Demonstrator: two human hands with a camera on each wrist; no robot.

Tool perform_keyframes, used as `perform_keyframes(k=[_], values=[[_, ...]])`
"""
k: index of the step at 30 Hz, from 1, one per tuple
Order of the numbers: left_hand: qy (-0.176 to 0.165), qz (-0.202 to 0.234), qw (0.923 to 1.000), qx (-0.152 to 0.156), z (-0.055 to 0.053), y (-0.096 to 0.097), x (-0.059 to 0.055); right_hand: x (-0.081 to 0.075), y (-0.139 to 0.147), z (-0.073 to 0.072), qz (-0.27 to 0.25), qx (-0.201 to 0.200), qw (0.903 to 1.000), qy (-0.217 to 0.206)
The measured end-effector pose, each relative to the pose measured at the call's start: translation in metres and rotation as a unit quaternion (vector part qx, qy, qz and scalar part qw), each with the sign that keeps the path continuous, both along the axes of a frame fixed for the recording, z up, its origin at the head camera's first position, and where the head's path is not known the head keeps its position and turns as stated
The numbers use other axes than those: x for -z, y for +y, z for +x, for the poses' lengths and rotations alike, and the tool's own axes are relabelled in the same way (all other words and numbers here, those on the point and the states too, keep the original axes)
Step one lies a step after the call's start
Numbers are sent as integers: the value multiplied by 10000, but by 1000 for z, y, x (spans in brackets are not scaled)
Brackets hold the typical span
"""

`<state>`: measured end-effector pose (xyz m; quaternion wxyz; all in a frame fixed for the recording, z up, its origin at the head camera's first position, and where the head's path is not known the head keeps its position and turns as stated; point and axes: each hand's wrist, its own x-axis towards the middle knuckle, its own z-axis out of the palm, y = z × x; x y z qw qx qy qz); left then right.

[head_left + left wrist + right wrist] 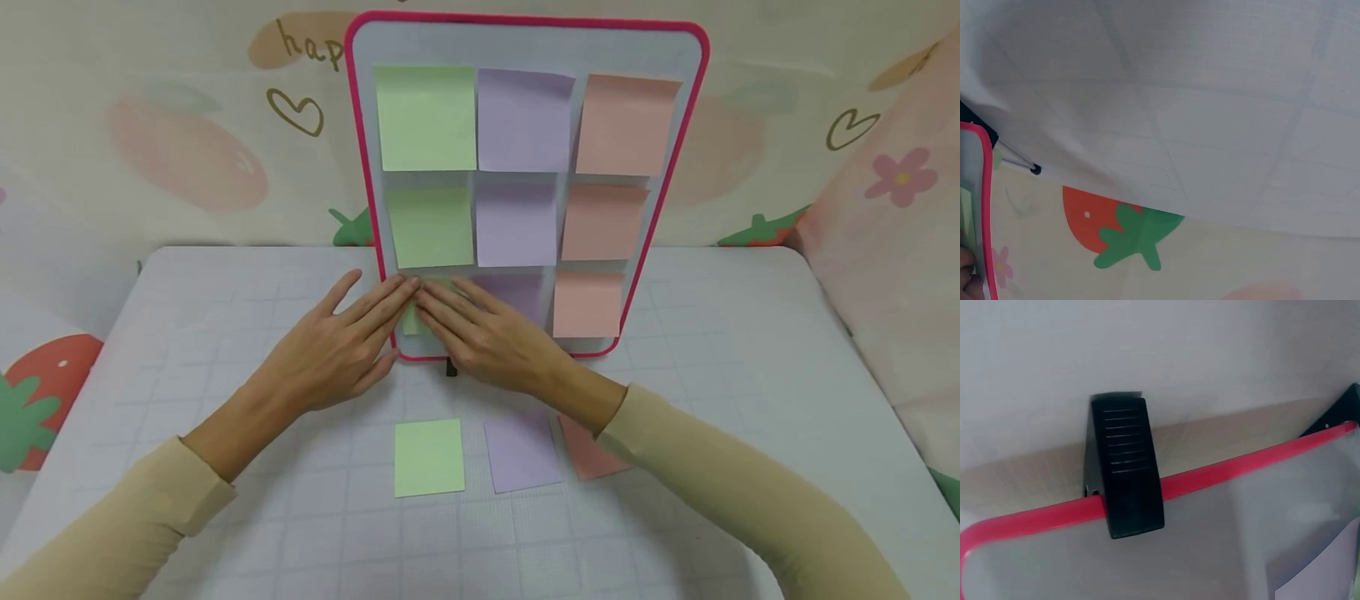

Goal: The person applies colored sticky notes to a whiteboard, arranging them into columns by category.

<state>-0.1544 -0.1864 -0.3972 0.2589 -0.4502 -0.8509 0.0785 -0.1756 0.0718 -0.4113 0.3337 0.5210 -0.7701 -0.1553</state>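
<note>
A small whiteboard with a pink frame stands on the table, carrying rows of green, purple and pink sticky notes. At its lower left, the fingertips of my left hand press on a green sticky note. Beside them my right hand lays its straight fingers on the same note, which they partly cover. The right hand also hides part of the lower purple sticky note. In the left wrist view only a few fingertips show at the left edge.
Below the board, a green note, a purple note and a pink note, partly under the right forearm, lie on the white gridded table. A black clip grips the board's edge. Behind hangs a patterned cloth.
</note>
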Motion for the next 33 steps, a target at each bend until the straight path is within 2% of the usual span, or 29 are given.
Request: perform_keyframes(k=[13,19,23,28,33], values=[[-165,-25,9998,-62,1,-1,-1,-5,21,2,92,147,9994,306],[-218,-34,9997,-106,1,-1,-1,-5,30,2,-143,37,9993,335],[-127,-56,9998,-121,1,2,-1,-5,34,1,-259,62,9994,239],[-28,-274,9996,-92,-1,13,0,-4,36,2,-331,103,9994,47],[-48,-596,9981,-159,-2,23,-2,-5,37,3,-214,74,9997,25]])
